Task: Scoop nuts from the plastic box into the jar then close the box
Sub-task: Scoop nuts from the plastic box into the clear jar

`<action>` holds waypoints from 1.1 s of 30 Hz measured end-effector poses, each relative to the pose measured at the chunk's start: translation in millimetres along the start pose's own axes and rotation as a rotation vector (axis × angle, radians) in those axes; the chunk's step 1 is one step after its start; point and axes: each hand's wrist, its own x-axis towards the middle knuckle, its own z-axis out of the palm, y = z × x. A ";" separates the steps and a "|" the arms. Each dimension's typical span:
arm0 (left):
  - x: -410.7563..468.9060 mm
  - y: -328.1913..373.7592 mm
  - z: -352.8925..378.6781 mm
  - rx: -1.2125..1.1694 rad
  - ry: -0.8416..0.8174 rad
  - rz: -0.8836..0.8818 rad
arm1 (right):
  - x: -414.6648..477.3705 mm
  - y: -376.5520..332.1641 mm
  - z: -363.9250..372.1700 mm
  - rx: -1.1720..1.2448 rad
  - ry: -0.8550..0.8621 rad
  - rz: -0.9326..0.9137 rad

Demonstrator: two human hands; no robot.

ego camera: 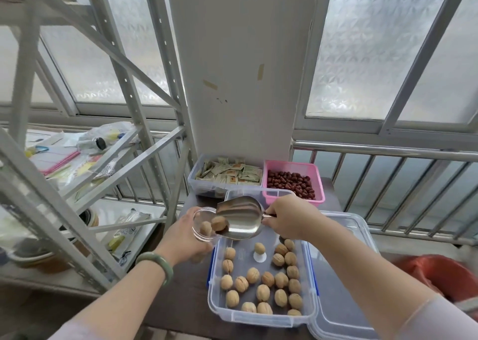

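A clear plastic box [261,317] sits on the dark table and holds several walnuts [263,292]. Its clear lid [344,301] lies off, to the right of the box. My left hand [185,236] grips a small clear jar [201,226] above the box's far left corner. My right hand [288,219] holds a metal scoop [241,222] by its handle, tilted toward the jar's mouth. One walnut [219,223] rests at the scoop's lip and another shows inside the jar.
Behind the box stand a clear tub of sachets [225,176] and a pink basket of red dates [293,182]. A grey metal shelf rack [85,158] with clutter fills the left. A railing [388,163] runs behind, and an orange bag [439,275] lies at the right.
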 end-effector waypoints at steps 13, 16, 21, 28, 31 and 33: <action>-9.1 -20.7 2.0 -0.030 -0.038 0.044 | -44.5 23.5 31.2 0.241 -0.006 0.303; -14.3 -25.2 2.8 -0.043 -0.050 0.047 | -50.7 30.7 48.7 0.173 -0.091 0.436; -21.7 -46.9 14.0 -0.018 -0.112 0.031 | -60.2 23.5 91.0 0.066 -0.373 0.555; 2.5 -45.0 17.5 -0.040 -0.043 -0.056 | -8.8 28.1 98.6 0.055 -0.466 0.481; 3.6 -43.6 14.3 -0.038 -0.039 -0.040 | -0.7 25.3 112.3 0.082 -0.474 0.471; 6.1 -42.9 14.4 -0.028 -0.041 -0.031 | -0.9 25.2 122.6 0.089 -0.442 0.492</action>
